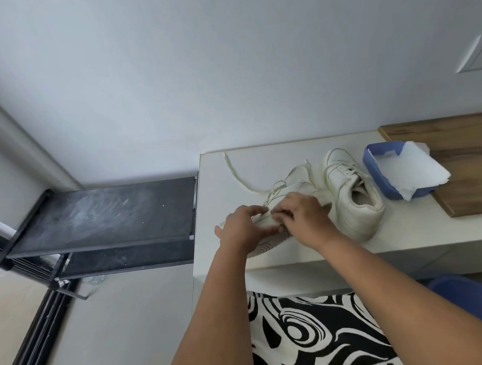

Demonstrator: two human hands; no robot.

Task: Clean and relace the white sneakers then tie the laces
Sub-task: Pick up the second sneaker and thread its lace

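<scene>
Two white sneakers sit on a white counter (409,233). The near sneaker (267,244) lies tilted on its side at the counter's front left, sole ridges showing. My left hand (244,225) holds its upper, fingers spread over it. My right hand (301,212) has its fingers curled at the lacing area, pinching the lace; the fingertips hide the exact grip. A loose white lace (237,174) trails from the shoe toward the counter's back left corner. The second sneaker (352,194) stands upright just to the right, heel toward me.
A blue tub (376,170) holding crumpled white paper (413,170) stands right of the shoes, partly on a wooden board (465,144). A black shelf rack (102,217) is left of the counter. A black-and-white patterned fabric (316,334) lies below, with a blue seat edge (476,297) at right.
</scene>
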